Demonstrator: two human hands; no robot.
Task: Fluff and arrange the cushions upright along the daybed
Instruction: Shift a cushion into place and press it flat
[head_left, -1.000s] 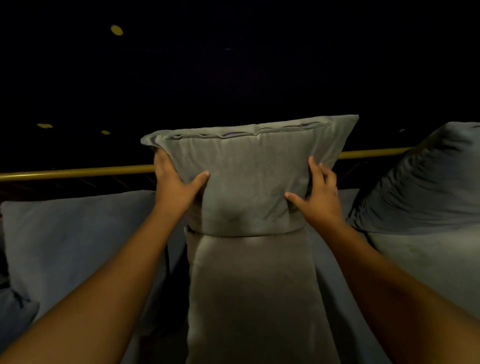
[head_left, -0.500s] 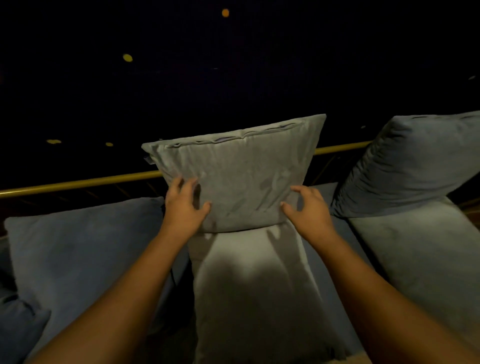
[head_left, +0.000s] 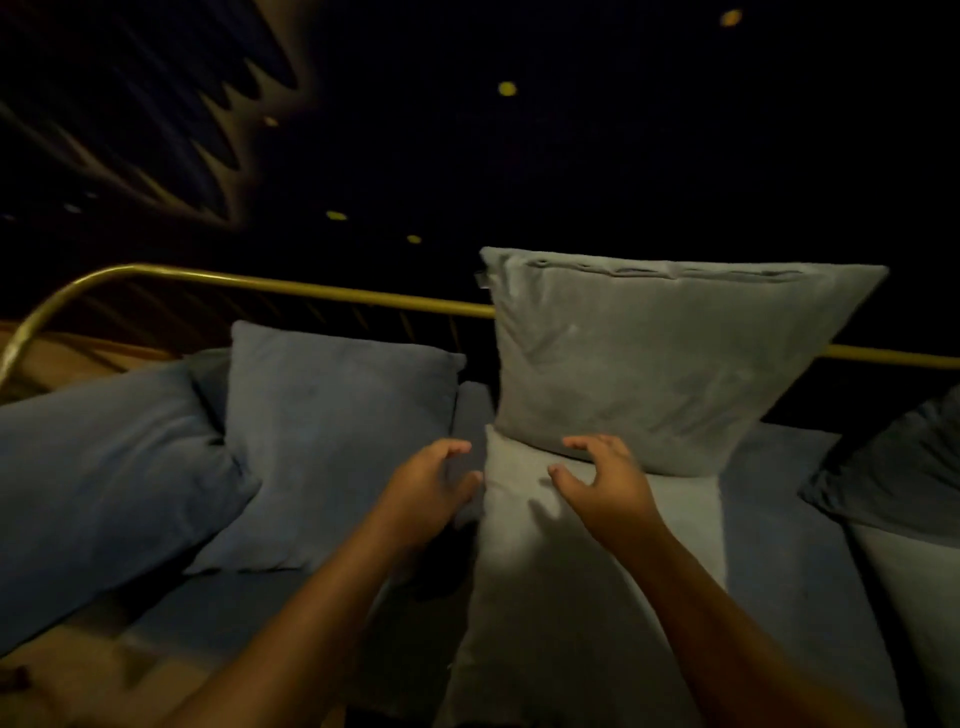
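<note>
Grey cushion (head_left: 660, 364) is standing upright against the brass rail (head_left: 322, 293), sitting on the far end of a long pale cushion (head_left: 561, 597) that runs back toward the camera. Both hands are off it with fingers spread and holding nothing: the right hand (head_left: 605, 480) hovers just below its bottom left corner, and the left hand (head_left: 426, 491) is just beside that, over the gap. Two blue cushions (head_left: 332, 431) lean further left.

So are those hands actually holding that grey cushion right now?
No. Both the left hand and right hand are open, fingers spread, just below the upright grey cushion; nothing is held.
</note>
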